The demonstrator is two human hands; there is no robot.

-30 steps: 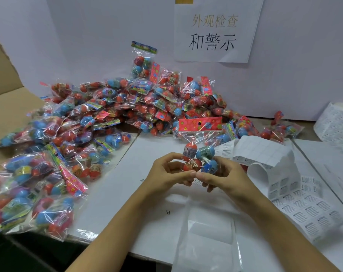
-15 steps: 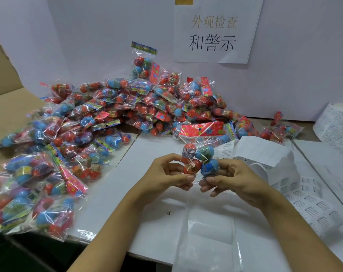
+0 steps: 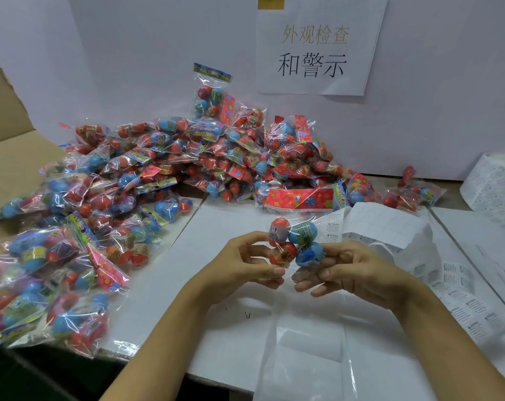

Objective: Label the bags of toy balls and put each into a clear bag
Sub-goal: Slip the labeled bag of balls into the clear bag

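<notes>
Nearest, a clear bag (image 3: 309, 357) is seen lying flat at the front edge of the bench (image 3: 216, 328), below both hands. Just above it, a bag of toy balls (image 3: 296, 241) is held upright over the middle of the bench: its lower part is pinched by the curled fingers of the left hand (image 3: 245, 267) and of the right hand (image 3: 349, 270), and its red flowered header stands uppermost. Sheets of printed labels (image 3: 462, 290) are spread toward the right edge, with a label roll (image 3: 494, 183) at the far right corner. Farther back, a heap of ball bags (image 3: 158, 175) is piled from the left edge to the rear wall, where a paper sign (image 3: 318, 44) is hung.
</notes>
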